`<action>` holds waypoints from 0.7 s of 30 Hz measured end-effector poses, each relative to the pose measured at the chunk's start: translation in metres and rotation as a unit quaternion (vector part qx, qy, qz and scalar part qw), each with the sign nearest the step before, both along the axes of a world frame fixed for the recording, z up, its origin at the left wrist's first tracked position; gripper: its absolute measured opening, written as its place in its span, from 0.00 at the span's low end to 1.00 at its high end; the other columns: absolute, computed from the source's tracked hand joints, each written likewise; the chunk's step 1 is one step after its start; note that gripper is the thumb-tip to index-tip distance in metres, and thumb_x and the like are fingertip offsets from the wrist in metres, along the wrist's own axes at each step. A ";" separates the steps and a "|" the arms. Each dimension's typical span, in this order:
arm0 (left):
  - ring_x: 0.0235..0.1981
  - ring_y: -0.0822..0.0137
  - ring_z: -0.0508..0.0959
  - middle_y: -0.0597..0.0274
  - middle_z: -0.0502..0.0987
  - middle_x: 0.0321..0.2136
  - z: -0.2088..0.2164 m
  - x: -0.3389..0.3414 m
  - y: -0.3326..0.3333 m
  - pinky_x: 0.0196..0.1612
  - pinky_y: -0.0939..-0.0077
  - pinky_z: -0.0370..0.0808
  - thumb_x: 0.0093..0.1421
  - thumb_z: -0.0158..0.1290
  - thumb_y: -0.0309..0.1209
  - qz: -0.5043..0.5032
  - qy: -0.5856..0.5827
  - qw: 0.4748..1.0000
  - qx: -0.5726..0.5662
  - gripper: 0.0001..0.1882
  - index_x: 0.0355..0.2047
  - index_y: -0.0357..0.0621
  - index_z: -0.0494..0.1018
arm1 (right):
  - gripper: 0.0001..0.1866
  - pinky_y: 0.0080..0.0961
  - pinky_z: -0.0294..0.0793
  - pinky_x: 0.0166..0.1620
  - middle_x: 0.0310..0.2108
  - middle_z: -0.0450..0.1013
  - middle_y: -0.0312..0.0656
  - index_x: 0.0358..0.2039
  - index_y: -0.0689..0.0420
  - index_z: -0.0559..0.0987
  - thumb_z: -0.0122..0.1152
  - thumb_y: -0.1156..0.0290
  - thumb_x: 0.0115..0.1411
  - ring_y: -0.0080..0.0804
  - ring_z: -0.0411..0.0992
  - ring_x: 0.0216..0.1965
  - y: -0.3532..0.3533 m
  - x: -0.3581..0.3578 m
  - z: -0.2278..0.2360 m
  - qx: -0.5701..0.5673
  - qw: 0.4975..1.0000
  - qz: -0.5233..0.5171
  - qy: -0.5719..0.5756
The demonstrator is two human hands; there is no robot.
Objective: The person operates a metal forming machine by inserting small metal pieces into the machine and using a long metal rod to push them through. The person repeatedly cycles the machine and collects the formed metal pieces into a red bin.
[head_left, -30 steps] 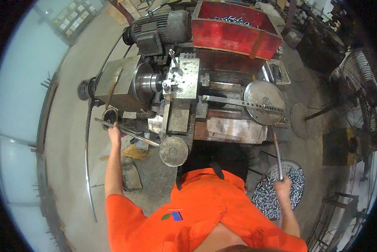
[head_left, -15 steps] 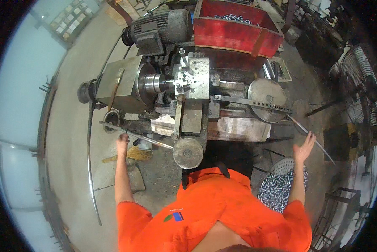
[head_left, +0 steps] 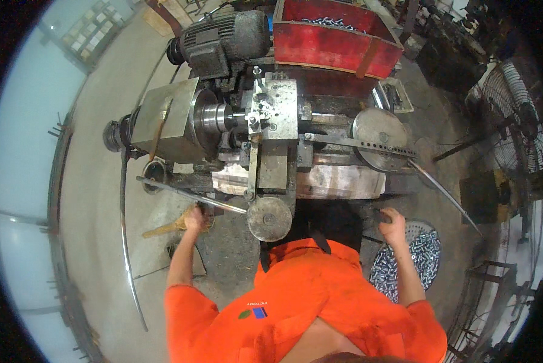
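Note:
A lathe-like metal machine [head_left: 274, 109] stands in front of me. My left hand [head_left: 194, 218] is curled below the left lever [head_left: 193, 196], apart from it, over a straw brush [head_left: 169, 228]. Its fingertips are partly hidden. On the other side, my right hand [head_left: 393, 226] is bent with its fingers closed in a pinch, between the machine's front edge and a basket of small shiny metal parts [head_left: 407, 263]. Whatever it may hold is too small to make out. The right lever [head_left: 444, 192] slants down from a round disc [head_left: 380, 136], away from the hand.
Behind the machine stand an electric motor [head_left: 226, 45] and a red bin [head_left: 332, 48] with metal parts. A brush [head_left: 160, 130] lies on the headstock cover, its handle toward a small pot [head_left: 155, 175]. A fan [head_left: 519, 115] stands at the right. Another round disc [head_left: 269, 219] juts toward my waist.
Both hands have moved inward: the left hand to the right and down from beside the lever, the right hand left and down from the right lever. The right hand's spread fingers have curled.

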State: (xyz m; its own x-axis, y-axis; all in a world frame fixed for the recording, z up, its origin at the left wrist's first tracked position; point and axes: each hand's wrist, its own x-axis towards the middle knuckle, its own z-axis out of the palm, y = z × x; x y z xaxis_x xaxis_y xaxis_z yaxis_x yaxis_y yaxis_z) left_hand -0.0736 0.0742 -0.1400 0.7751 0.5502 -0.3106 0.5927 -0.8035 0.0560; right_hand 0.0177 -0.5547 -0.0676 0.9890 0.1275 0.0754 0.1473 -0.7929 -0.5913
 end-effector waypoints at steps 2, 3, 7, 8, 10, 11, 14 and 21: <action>0.39 0.50 0.77 0.47 0.77 0.36 -0.011 -0.011 0.032 0.40 0.59 0.75 0.51 0.54 0.44 -0.018 0.061 0.998 0.030 0.21 0.38 0.41 0.71 | 0.20 0.33 0.73 0.42 0.37 0.74 0.49 0.35 0.60 0.78 0.58 0.74 0.36 0.46 0.74 0.38 0.018 0.019 0.044 0.003 0.999 0.040 0.009; 0.39 0.50 0.77 0.48 0.77 0.36 -0.016 -0.009 0.035 0.40 0.59 0.75 0.52 0.54 0.45 -0.030 0.049 0.998 0.037 0.21 0.39 0.42 0.70 | 0.20 0.33 0.73 0.42 0.37 0.74 0.49 0.35 0.60 0.78 0.58 0.74 0.36 0.46 0.74 0.37 0.021 0.028 0.055 0.006 0.999 0.046 -0.005; 0.34 0.49 0.79 0.49 0.78 0.31 -0.032 -0.020 0.010 0.36 0.58 0.75 0.52 0.53 0.42 0.017 -0.094 0.995 0.020 0.20 0.39 0.41 0.69 | 0.20 0.34 0.73 0.40 0.34 0.75 0.50 0.35 0.60 0.78 0.58 0.74 0.36 0.47 0.74 0.36 0.048 0.072 0.102 0.000 0.989 0.102 -0.104; 0.33 0.48 0.79 0.49 0.78 0.30 -0.034 -0.026 0.006 0.35 0.58 0.75 0.52 0.53 0.41 0.038 -0.147 0.988 0.011 0.19 0.39 0.40 0.69 | 0.20 0.34 0.73 0.40 0.34 0.75 0.50 0.35 0.60 0.78 0.58 0.74 0.36 0.47 0.74 0.36 0.064 0.084 0.116 0.005 0.984 0.122 -0.131; 0.31 0.47 0.79 0.49 0.78 0.28 -0.019 -0.035 0.007 0.33 0.57 0.75 0.51 0.54 0.43 0.073 -0.111 0.986 -0.101 0.20 0.38 0.41 0.72 | 0.20 0.35 0.73 0.40 0.33 0.75 0.50 0.35 0.60 0.78 0.58 0.74 0.36 0.48 0.74 0.35 0.109 0.102 0.156 0.021 0.983 0.153 -0.096; 0.30 0.47 0.78 0.48 0.78 0.28 -0.003 -0.038 0.018 0.33 0.57 0.75 0.51 0.54 0.44 0.097 -0.055 0.979 -0.172 0.20 0.38 0.42 0.73 | 0.20 0.35 0.72 0.41 0.33 0.75 0.49 0.35 0.60 0.78 0.58 0.74 0.35 0.47 0.73 0.36 0.133 0.110 0.170 0.021 0.972 0.194 -0.131; 0.30 0.52 0.78 0.48 0.77 0.25 0.037 -0.066 0.055 0.34 0.62 0.74 0.53 0.52 0.42 0.032 -0.134 0.990 -0.007 0.17 0.40 0.48 0.75 | 0.22 0.33 0.70 0.44 0.34 0.74 0.49 0.35 0.59 0.78 0.57 0.75 0.34 0.46 0.71 0.39 0.220 0.134 0.212 0.063 0.921 0.334 -0.189; 0.24 0.54 0.77 0.54 0.75 0.22 0.204 -0.133 0.102 0.28 0.60 0.72 0.57 0.52 0.40 0.111 -0.350 0.911 0.189 0.16 0.43 0.50 0.72 | 0.13 0.40 0.70 0.38 0.22 0.74 0.52 0.18 0.59 0.80 0.56 0.67 0.31 0.52 0.70 0.31 0.397 0.160 0.201 -0.115 0.885 0.407 -0.197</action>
State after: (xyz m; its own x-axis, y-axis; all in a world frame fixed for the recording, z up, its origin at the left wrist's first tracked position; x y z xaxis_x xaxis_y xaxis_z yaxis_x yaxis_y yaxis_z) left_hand -0.2061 0.1758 0.0644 0.5676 0.6822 0.4609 0.6677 -0.7090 0.2271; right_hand 0.1774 -0.1575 0.1338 0.4657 0.8418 0.2731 0.8832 -0.4227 -0.2032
